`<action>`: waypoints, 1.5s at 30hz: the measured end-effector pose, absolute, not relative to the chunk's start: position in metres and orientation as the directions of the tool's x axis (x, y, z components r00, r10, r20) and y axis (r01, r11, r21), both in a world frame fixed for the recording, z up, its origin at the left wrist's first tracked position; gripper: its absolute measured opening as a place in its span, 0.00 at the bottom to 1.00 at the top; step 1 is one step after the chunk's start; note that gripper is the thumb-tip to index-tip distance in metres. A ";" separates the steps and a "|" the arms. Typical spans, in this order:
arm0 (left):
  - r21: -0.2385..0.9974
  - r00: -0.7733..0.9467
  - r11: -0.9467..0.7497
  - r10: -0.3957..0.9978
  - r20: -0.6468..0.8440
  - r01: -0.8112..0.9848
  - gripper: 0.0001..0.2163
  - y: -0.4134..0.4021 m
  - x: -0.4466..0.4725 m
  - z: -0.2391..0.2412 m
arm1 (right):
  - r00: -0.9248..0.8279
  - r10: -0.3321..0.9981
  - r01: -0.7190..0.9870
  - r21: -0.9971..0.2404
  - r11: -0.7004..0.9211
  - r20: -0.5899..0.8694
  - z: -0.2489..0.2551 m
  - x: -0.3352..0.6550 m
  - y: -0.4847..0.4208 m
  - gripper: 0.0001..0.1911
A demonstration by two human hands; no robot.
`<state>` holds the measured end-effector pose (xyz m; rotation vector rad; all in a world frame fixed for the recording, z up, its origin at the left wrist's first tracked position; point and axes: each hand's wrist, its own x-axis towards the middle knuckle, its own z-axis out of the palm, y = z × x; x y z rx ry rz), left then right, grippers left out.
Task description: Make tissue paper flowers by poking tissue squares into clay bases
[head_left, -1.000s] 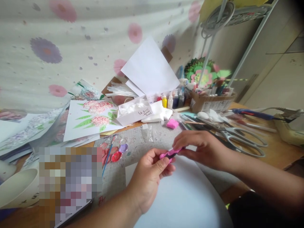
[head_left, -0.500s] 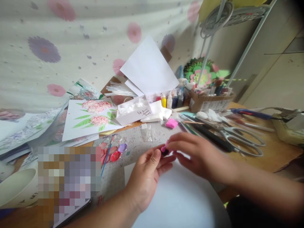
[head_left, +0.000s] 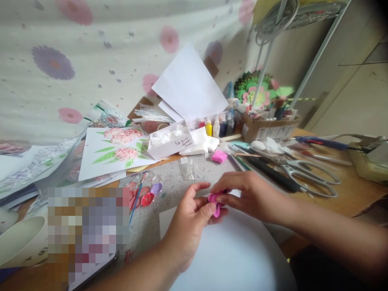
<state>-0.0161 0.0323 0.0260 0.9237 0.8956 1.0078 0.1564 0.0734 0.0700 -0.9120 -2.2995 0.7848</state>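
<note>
While the left hand (head_left: pixel 190 220) pinches the pink piece (head_left: pixel 216 210) between thumb and part-curled fingers, its index finger raised, the right hand (head_left: pixel 253 196) has nearly closed on it too, thumb below fingertips. The piece sits between both hands, above the paper (head_left: pixel 242 246). It looks soft, so light, even pressure should serve best, with the left as a steady support and the right's thumb doing the finer work

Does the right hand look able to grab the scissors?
Probably yes: the scissors handles lie uncovered, right of the right hand, though it may need to release the pink piece first.
</note>
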 end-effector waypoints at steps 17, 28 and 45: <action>0.945 0.176 0.249 0.961 -0.213 -0.212 0.08 0.034 -0.015 0.022 | -0.320 0.739 0.590 -0.486 0.645 0.593 0.073 0.164 0.072 0.03; 0.877 0.236 0.225 0.963 -0.133 -0.424 0.12 0.033 -0.014 0.026 | -0.591 0.507 0.349 -0.367 0.862 0.628 0.073 0.153 0.063 0.03; 0.944 0.258 0.283 0.937 -0.234 -0.171 0.10 0.034 -0.015 0.027 | -0.257 0.906 0.499 -0.756 0.423 0.336 0.064 0.167 0.091 0.07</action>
